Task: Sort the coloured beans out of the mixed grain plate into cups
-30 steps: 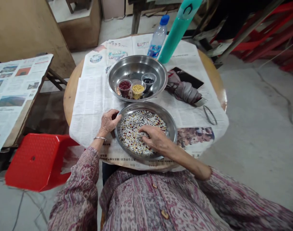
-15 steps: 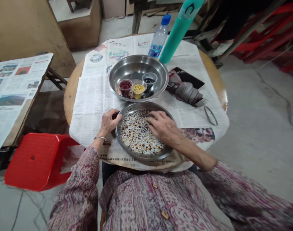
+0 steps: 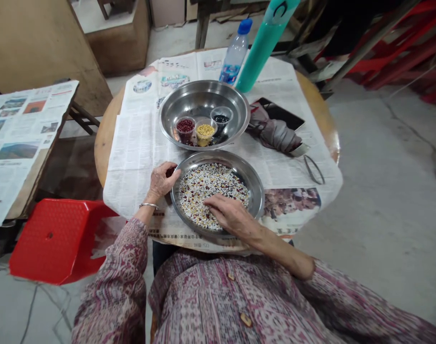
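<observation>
A shallow round metal dish (image 3: 255, 184) holds white grains (image 3: 194, 191) mixed with dark red, yellow and black beans. My left hand (image 3: 162, 180) grips its left rim, thumb at the edge; something dark red shows partly beneath the fingers. Low over the grains, my right hand (image 3: 230, 215) points left with its fingers drawn together; whatever is at the tips cannot be made out. Behind the dish, a deeper metal basin (image 3: 207, 91) contains clear cups of red beans (image 3: 185, 126), yellow beans (image 3: 205, 130) and black beans (image 3: 220, 118).
Newspaper (image 3: 132, 143) covers the round wooden table (image 3: 102, 157). At the back stand a water bottle (image 3: 234, 55) and a teal bottle (image 3: 264, 50). A folded grey umbrella (image 3: 275, 134) and a dark phone (image 3: 284, 115) lie right. A red stool (image 3: 56, 239) is at the left.
My right hand has moved toward me and left across the grains, its fingers closing together. A dark bare strip now shows at the dish's upper right. My left hand stays at the rim.
</observation>
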The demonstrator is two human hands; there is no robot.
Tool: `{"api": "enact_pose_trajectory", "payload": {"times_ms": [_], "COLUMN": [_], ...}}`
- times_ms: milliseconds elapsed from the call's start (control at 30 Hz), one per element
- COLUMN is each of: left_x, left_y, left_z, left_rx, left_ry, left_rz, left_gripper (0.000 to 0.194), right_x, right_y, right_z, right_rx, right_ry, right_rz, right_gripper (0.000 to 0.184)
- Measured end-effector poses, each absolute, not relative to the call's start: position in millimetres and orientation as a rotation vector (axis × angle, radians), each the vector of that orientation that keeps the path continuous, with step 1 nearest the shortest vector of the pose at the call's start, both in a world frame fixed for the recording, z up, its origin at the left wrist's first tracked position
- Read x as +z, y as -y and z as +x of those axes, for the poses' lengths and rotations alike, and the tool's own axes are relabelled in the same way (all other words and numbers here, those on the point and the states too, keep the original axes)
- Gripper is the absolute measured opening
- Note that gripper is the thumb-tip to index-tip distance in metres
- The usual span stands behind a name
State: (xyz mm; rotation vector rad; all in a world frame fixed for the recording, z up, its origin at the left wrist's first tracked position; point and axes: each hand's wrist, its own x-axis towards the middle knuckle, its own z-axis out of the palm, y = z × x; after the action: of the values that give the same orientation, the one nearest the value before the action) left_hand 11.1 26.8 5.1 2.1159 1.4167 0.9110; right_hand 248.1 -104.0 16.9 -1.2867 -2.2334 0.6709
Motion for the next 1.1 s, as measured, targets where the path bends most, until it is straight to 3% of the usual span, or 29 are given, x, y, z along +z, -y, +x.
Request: {"api": "enact_pose_trajectory", "payload": {"times_ms": [500,800,900,1033,1100], "left_x": [4,5,4,5,6], "left_y": [-27,-26,-27,-27,-26], "left_z": [11,10,11,11,11], "left_rx": [0.935,0.926,0.927,0.916,0.926], "left_ry": [-1.392,-1.372,-1.375,-1.385,-1.386], "left_rz": [2.075,2.091,2.091,2.102,2.105], "left_gripper": [0.011,0.010,0.010,0.008,0.007], "right_x": [39,24,23,18,17], "right_y": [108,69,70,72,73], "right_z": [260,280,268,246,241], "right_rx": [0.454,0.173,0.225,0.456,0.563], "right_ry": [2.601,2.241,2.200,2.238,2.262], "right_rz": [-0.992,-1.582,-1.665,-1.499,-1.414], "right_gripper": [0.022,0.029,0.044,0.021,0.020]}}
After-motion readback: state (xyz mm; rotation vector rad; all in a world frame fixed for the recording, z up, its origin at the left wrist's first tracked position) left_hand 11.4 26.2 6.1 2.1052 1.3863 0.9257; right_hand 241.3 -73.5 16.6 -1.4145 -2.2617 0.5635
